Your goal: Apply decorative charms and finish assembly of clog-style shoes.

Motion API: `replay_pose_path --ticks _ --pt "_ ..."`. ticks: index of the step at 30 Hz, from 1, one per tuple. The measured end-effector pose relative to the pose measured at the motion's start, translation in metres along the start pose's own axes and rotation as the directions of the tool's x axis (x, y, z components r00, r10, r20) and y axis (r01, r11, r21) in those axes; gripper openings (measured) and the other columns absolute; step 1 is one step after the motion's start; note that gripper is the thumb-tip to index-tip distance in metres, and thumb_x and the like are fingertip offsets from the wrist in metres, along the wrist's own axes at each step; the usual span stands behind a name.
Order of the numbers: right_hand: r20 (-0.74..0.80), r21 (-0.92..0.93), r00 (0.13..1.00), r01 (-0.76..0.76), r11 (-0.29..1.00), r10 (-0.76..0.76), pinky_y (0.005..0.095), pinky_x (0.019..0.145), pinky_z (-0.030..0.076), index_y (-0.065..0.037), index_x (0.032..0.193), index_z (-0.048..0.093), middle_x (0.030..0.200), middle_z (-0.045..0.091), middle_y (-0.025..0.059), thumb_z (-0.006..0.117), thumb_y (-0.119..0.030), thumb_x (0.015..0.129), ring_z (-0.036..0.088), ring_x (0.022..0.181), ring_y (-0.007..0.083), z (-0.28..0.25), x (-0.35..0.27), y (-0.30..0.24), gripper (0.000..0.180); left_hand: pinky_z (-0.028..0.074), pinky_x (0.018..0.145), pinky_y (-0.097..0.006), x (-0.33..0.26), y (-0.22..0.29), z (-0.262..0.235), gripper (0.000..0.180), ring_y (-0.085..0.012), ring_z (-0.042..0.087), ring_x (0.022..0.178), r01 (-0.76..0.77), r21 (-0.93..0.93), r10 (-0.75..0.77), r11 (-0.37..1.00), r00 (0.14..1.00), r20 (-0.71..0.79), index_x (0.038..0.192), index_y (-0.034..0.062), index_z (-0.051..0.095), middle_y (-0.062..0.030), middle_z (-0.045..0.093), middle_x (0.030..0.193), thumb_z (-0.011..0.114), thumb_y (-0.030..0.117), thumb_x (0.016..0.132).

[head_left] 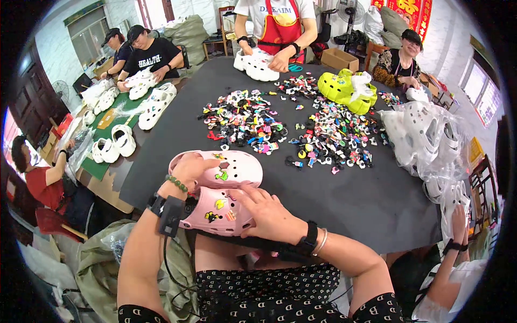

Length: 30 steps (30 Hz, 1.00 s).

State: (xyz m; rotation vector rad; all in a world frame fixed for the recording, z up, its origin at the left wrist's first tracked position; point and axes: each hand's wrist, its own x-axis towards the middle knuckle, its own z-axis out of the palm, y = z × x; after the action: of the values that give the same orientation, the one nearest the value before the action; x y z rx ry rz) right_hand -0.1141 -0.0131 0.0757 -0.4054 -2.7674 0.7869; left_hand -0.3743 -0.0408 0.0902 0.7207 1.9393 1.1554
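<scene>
So the pink clogs are at lower left of centre in the frame, side by side on the near edge of the surface [312,207], toes pointing right. Left hand [189,168] is laid over the upper pink clog [249,171], fingers near its charms; can't tell if it's really gripping or just resting. Right hand [273,212] is clamped round the toe of the lower pink clog [223,225], thumb at the bottom edge, fingers on top. My guess is that having a hand on each steadies the pair, and lying top-up leaves the charm holes easy to get at.

The loose charms sit in a left heap [242,121] and a right heap [342,132] around upper centre, probably so everyone round there can reach them. Lime green clogs [344,94] are just behind the right heap, and bagged white clogs [423,132] lie along the right edge.

Surface is plain black, bowed by the lens. Room's busy: red-aproned person [277,27] at top centre holding a white clog, more people upper left by a green mat [112,129], cardboard box [339,59] and fan [350,12] upper right.
</scene>
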Motion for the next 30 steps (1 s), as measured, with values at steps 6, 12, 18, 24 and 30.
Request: replay_pose_path --ticks 6,12,18,24,30 --pt "0.091 0.091 0.986 0.134 0.987 -0.142 0.0519 0.103 0.039 -0.015 0.149 0.027 0.146 0.033 0.0223 0.085 -0.024 0.065 0.038 0.131 0.0426 -0.016 0.003 0.015 0.103 0.057 0.069 -0.032 -0.003 -0.016 -0.015 0.028 -0.0201 0.068 0.085 -0.010 -0.089 0.030 0.996 0.974 0.226 0.109 -0.0066 0.063 -0.0121 0.069 0.098 0.065 0.007 0.084" --pt "0.143 0.304 0.981 0.085 0.949 -0.134 0.0361 0.078 0.054 -0.002 0.108 0.065 0.098 0.069 0.0161 0.072 -0.023 0.082 0.068 0.086 0.0267 -0.078 0.033 0.061 0.033 0.057 0.079 -0.032 -0.016 -0.024 -0.004 0.041 -0.0207 0.067 0.093 -0.067 -0.224 0.107 0.972 0.979 0.171 0.120 -0.0090 0.052 -0.0140 0.066 0.111 0.066 0.000 0.083" --pt "-0.160 -0.145 0.975 -0.178 0.973 0.154 0.0450 0.079 0.050 -0.003 0.094 0.063 0.089 0.065 0.0173 0.071 -0.013 0.078 0.063 0.090 0.0360 -0.055 0.089 0.150 0.021 0.053 0.084 -0.035 -0.011 -0.041 0.005 0.043 -0.0236 0.065 0.098 -0.233 -0.196 0.249 0.953 0.967 0.061 0.115 -0.0076 0.055 -0.0166 0.065 0.110 0.072 0.006 0.079" --pt "-0.150 -0.202 0.974 -0.197 0.959 0.169 0.0453 0.084 0.049 -0.004 0.100 0.058 0.104 0.057 0.0197 0.079 -0.016 0.071 0.059 0.099 0.0382 -0.028 0.121 0.152 0.037 0.051 0.086 -0.037 -0.002 -0.059 0.005 0.056 -0.0265 0.065 0.098 -0.353 0.032 0.354 0.935 0.934 -0.040 0.111 -0.0085 0.056 -0.0212 0.066 0.107 0.081 0.023 0.072" --pt "-0.151 -0.188 0.959 -0.267 0.945 0.241 0.0450 0.084 0.049 -0.004 0.091 0.063 0.103 0.055 0.0198 0.080 -0.017 0.070 0.058 0.097 0.0388 -0.026 0.112 0.168 0.030 0.052 0.084 -0.035 -0.014 -0.039 0.009 0.068 -0.0236 0.066 0.096 -0.331 0.011 0.330 0.944 0.943 0.047 0.114 -0.0095 0.052 -0.0190 0.067 0.106 0.087 0.024 0.066"
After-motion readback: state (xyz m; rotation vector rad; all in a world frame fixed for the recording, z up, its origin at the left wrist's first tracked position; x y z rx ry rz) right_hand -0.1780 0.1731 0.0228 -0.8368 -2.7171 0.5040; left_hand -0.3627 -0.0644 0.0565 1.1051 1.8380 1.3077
